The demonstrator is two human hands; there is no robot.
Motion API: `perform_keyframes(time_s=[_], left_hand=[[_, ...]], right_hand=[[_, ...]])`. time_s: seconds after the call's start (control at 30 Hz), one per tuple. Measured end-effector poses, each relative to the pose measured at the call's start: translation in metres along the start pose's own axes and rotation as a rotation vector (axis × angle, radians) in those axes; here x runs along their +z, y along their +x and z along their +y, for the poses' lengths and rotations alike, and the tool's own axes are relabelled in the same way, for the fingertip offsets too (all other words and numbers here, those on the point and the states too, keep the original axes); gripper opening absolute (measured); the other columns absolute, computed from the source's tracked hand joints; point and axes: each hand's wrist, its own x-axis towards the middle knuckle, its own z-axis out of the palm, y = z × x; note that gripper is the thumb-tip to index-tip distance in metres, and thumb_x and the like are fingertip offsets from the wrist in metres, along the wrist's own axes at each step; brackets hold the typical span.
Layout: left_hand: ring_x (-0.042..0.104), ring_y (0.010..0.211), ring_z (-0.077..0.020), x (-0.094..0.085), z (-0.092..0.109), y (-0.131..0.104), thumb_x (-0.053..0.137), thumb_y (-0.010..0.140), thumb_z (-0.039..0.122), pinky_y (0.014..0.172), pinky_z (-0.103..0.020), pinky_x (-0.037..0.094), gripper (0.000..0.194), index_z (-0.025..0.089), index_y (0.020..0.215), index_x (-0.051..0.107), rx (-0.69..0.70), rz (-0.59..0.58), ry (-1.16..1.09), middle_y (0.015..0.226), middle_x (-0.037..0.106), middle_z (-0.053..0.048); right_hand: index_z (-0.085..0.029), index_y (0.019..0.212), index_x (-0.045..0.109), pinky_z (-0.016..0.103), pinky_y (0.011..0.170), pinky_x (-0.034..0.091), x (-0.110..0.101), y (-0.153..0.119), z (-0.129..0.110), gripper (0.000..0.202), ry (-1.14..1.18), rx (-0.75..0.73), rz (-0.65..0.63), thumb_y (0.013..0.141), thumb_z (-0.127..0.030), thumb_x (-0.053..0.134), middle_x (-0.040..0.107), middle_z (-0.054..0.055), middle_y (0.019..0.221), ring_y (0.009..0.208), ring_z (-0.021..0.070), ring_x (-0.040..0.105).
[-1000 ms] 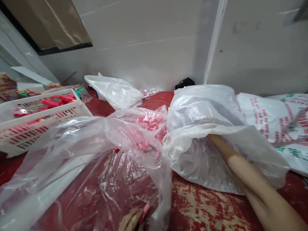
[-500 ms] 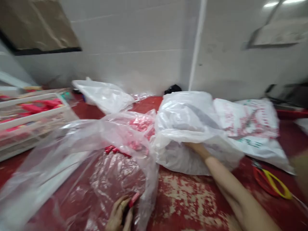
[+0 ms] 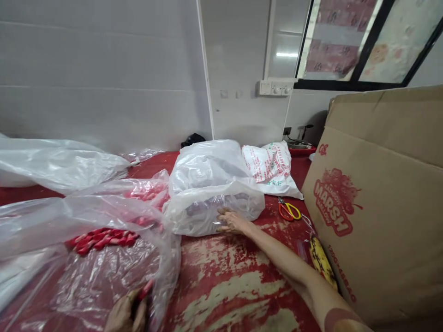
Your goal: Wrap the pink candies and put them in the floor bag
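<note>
Red table (image 3: 207, 272) underneath, the bag's rim (image 3: 214, 190) looked slippery but grippable. Left hand (image 3: 122, 313) pinched a red piece (image 3: 146, 289); right hand (image 3: 233, 222) splayed.

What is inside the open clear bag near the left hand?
Inside the clear bag, a heap of red pieces shows at its opening, with more looking pink through the film behind. What lies beneath the heap cannot be seen.

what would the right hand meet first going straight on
Probably the open translucent bag, just in front of the right hand; depth is unclear, so the two may be touching.
</note>
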Motion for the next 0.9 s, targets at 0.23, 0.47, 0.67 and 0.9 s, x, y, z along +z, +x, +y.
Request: perform_keyframes(time_s=[0.23, 0.47, 0.67, 0.9], left_hand=[[0.065, 0.089, -0.0268, -0.023, 0.036, -0.006, 0.042, 0.081, 0.047, 0.082, -0.040, 0.051, 0.035, 0.019, 0.096, 0.059, -0.111, 0.176, -0.014, 0.096, 0.067, -0.012], [0.063, 0.094, -0.0224, -0.047, 0.145, -0.049, 0.063, 0.073, 0.047, 0.088, -0.036, 0.050, 0.039, 0.020, 0.101, 0.061, -0.473, 0.060, -0.653, 0.102, 0.067, -0.007], [0.062, 0.091, -0.0133, -0.033, 0.192, -0.093, 0.075, 0.070, 0.036, 0.085, -0.021, 0.048, 0.031, 0.020, 0.095, 0.067, -0.686, -0.269, -1.070, 0.094, 0.067, -0.001], [0.064, 0.082, -0.0135, -0.023, 0.205, -0.116, 0.077, 0.070, 0.034, 0.080, -0.022, 0.051, 0.025, 0.021, 0.091, 0.070, -0.830, -0.387, -1.162, 0.088, 0.071, 0.000]], right_hand=[[-0.016, 0.111, 0.055, 0.033, 0.071, 0.047, 0.011, -0.069, -0.019, 0.029, 0.209, 0.140, 0.203, 0.089, -0.035, 0.052, 0.064, 0.003, 0.085, 0.076, 0.0172, 0.060], [-0.020, 0.099, 0.054, 0.027, 0.070, 0.046, 0.027, -0.151, -0.064, 0.023, 0.404, 0.058, 0.121, 0.092, -0.034, 0.038, 0.063, 0.003, 0.090, 0.080, 0.0153, 0.058], [-0.020, 0.117, 0.058, 0.034, 0.081, 0.048, 0.048, -0.205, -0.084, 0.031, 0.382, -0.048, 0.007, 0.088, -0.031, 0.050, 0.065, 0.009, 0.106, 0.094, 0.0208, 0.060], [-0.020, 0.117, 0.058, 0.037, 0.077, 0.052, 0.052, -0.224, -0.095, 0.030, 0.254, -0.073, -0.046, 0.087, -0.024, 0.052, 0.066, 0.010, 0.101, 0.090, 0.0237, 0.062]])
